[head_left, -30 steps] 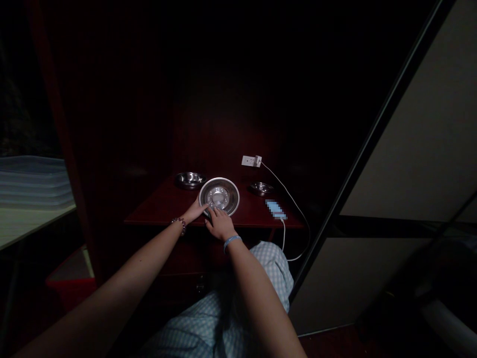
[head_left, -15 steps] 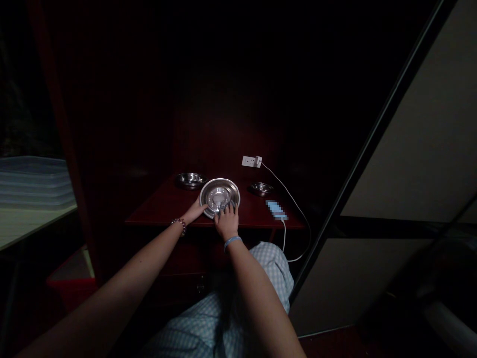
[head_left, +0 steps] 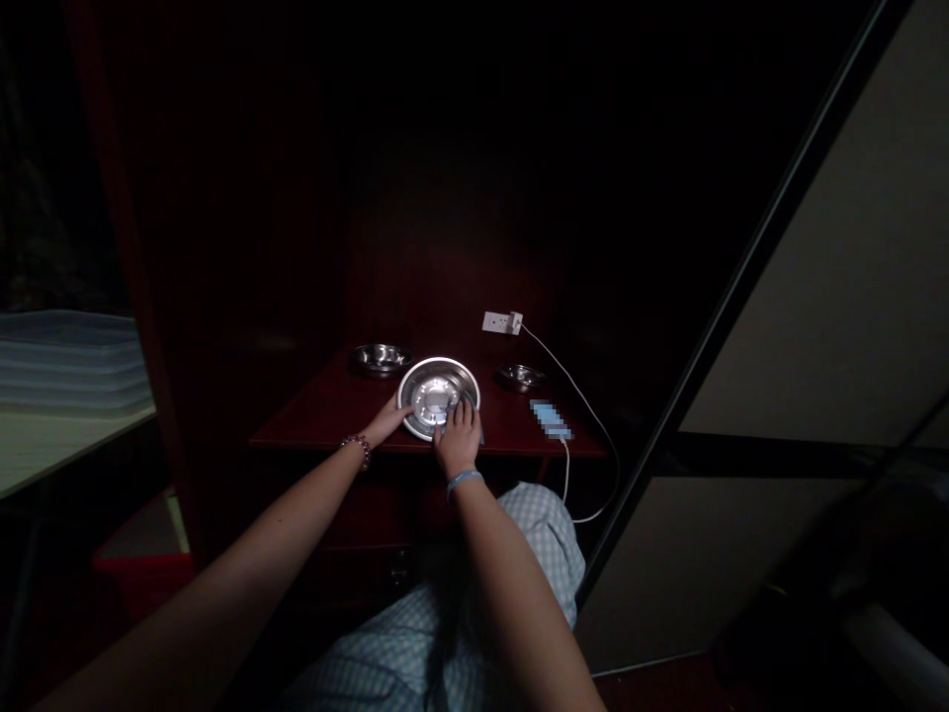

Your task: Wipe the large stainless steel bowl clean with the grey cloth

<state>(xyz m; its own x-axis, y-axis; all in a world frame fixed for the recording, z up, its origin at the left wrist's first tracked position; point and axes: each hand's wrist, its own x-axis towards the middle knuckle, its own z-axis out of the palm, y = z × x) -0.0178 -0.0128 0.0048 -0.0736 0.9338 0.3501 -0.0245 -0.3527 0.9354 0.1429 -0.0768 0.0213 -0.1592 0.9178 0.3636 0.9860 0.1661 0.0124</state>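
Note:
A shiny metal bowl [head_left: 436,381] is tilted toward me above the front of the dark red shelf [head_left: 297,423]. My left hand [head_left: 387,421] grips its left rim, thumb on the inner side. My right hand [head_left: 460,435] presses a dark grey cloth [head_left: 466,402] against the right inside of the bowl. Part of the cloth shows past the fingers, and the rest is hidden under them. Behind and to the left stands another metal bowl [head_left: 381,360]. A smaller metal bowl [head_left: 521,377] stands to the right.
A phone [head_left: 551,419], blurred out, lies at the shelf's right with a white cable [head_left: 593,415] running to a charger in the wall socket [head_left: 502,322]. Stacked clear plastic boxes [head_left: 70,361] stand on a pale table at left. A red bin [head_left: 148,569] sits below.
My right hand has slid the cloth slightly to the right, up along the bowl's right inner side. The left hand keeps its hold on the rim.

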